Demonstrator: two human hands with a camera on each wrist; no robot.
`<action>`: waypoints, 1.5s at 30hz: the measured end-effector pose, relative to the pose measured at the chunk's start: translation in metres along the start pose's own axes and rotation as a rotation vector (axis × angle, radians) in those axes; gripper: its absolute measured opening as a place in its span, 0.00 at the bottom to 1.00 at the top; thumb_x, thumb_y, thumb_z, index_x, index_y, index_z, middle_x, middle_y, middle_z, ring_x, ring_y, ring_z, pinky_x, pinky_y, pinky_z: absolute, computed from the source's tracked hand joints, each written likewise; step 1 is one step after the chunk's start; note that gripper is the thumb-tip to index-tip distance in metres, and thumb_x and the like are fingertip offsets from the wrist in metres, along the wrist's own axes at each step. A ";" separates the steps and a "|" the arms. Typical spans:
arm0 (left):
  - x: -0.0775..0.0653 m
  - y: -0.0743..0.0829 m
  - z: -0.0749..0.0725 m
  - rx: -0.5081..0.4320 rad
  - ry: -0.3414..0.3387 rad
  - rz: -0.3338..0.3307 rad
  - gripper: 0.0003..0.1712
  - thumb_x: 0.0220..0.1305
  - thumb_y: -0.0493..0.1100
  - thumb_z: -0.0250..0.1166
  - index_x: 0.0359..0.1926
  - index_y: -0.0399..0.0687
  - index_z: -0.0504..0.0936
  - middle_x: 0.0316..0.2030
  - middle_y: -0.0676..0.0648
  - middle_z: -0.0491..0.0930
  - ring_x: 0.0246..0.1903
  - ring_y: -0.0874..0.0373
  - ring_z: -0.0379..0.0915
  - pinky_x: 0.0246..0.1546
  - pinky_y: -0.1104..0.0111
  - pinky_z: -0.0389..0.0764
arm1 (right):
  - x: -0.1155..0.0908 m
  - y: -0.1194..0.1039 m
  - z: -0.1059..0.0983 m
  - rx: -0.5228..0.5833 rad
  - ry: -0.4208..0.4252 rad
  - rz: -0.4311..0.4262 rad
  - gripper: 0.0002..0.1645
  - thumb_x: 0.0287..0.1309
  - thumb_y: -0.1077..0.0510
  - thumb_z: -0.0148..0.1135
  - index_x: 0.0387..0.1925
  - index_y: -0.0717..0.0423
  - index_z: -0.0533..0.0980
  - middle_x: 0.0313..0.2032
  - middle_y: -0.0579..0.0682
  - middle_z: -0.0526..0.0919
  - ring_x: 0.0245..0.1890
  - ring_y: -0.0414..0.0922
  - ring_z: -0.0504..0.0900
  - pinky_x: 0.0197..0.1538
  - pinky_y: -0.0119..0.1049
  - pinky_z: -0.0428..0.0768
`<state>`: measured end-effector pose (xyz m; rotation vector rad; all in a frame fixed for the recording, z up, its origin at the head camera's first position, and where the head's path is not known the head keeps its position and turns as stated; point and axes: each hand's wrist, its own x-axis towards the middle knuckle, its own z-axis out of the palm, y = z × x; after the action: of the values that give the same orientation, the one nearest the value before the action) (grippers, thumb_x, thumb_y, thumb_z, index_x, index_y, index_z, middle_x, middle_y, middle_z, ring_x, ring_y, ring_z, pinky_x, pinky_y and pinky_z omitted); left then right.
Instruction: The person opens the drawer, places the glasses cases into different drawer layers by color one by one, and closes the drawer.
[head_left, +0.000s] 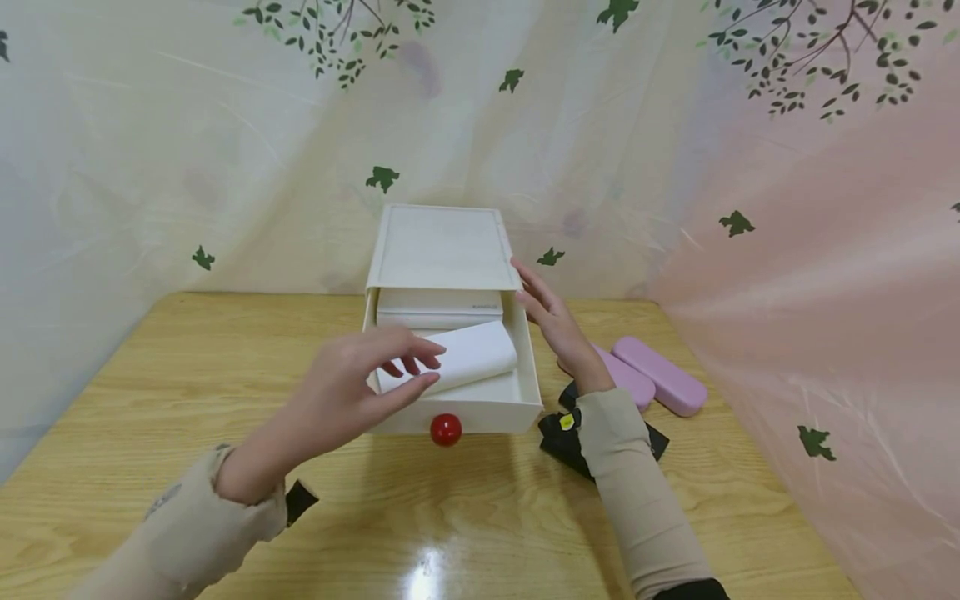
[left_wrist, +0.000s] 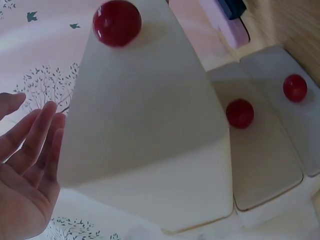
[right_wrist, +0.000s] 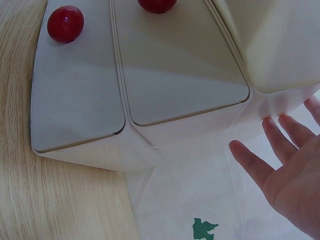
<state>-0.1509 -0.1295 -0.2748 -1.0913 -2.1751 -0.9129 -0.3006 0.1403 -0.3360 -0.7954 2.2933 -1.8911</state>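
A white drawer cabinet [head_left: 444, 246] stands on the table with its top drawer [head_left: 495, 417] pulled out, a red knob [head_left: 446, 430] on its front. Inside lies a white case with a rounded edge [head_left: 480, 354], set askew, and a flat white box [head_left: 438, 310] sits behind it. My left hand [head_left: 352, 375] is over the drawer's left side, fingers loosely bent beside the white case and holding nothing. Along the cabinet's right side my right hand [head_left: 558, 325] has its fingers extended; fingertips [right_wrist: 269, 122] rest at the side wall in the right wrist view.
Two pinkish-purple cases [head_left: 660, 377] lie to the right of the cabinet, partly behind my right wrist. Next to them is a black folded item [head_left: 566, 446] with a yellow mark. Two lower drawers with red knobs [left_wrist: 240, 113] are closed. A patterned curtain [head_left: 300, 167] hangs behind the table.
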 end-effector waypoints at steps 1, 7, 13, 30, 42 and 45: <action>-0.001 0.001 0.002 -0.022 0.013 0.004 0.14 0.51 0.32 0.72 0.41 0.44 0.85 0.33 0.52 0.85 0.29 0.65 0.79 0.30 0.78 0.82 | 0.000 0.000 0.000 -0.001 0.000 0.002 0.31 0.74 0.51 0.42 0.75 0.38 0.52 0.76 0.45 0.53 0.74 0.49 0.56 0.73 0.58 0.60; -0.008 0.010 0.010 -0.115 0.037 0.009 0.14 0.51 0.27 0.70 0.40 0.41 0.85 0.29 0.52 0.85 0.28 0.65 0.78 0.30 0.82 0.80 | -0.001 -0.001 0.000 0.003 0.003 0.010 0.31 0.74 0.50 0.43 0.75 0.37 0.52 0.76 0.45 0.53 0.74 0.49 0.56 0.73 0.58 0.60; -0.018 0.021 0.013 -0.132 0.007 -0.055 0.14 0.52 0.28 0.70 0.41 0.40 0.85 0.29 0.52 0.85 0.27 0.67 0.78 0.30 0.82 0.81 | -0.001 0.000 0.000 -0.011 0.011 0.012 0.31 0.74 0.50 0.43 0.75 0.37 0.53 0.75 0.45 0.54 0.74 0.49 0.57 0.72 0.58 0.61; -0.042 0.029 0.031 -0.354 -0.062 -0.218 0.07 0.59 0.33 0.67 0.39 0.46 0.86 0.32 0.51 0.87 0.31 0.71 0.78 0.26 0.75 0.83 | 0.000 0.000 0.001 -0.017 0.018 0.013 0.31 0.74 0.51 0.43 0.75 0.38 0.53 0.75 0.45 0.55 0.74 0.49 0.58 0.72 0.56 0.62; -0.054 0.028 0.040 -0.503 -0.170 -0.443 0.05 0.63 0.40 0.65 0.36 0.43 0.85 0.28 0.48 0.87 0.29 0.68 0.80 0.28 0.70 0.85 | 0.001 0.000 0.001 -0.022 0.015 0.015 0.31 0.74 0.50 0.43 0.75 0.37 0.53 0.75 0.45 0.54 0.74 0.50 0.57 0.72 0.57 0.62; -0.056 0.026 0.041 -0.559 -0.184 -0.484 0.08 0.65 0.40 0.64 0.37 0.39 0.85 0.28 0.45 0.86 0.28 0.67 0.81 0.28 0.69 0.85 | 0.000 0.000 0.001 -0.021 0.017 0.016 0.31 0.74 0.51 0.43 0.75 0.37 0.53 0.75 0.45 0.54 0.74 0.49 0.57 0.72 0.57 0.62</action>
<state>-0.1063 -0.1130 -0.3318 -0.9143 -2.4590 -1.7786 -0.3008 0.1396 -0.3361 -0.7644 2.3264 -1.8773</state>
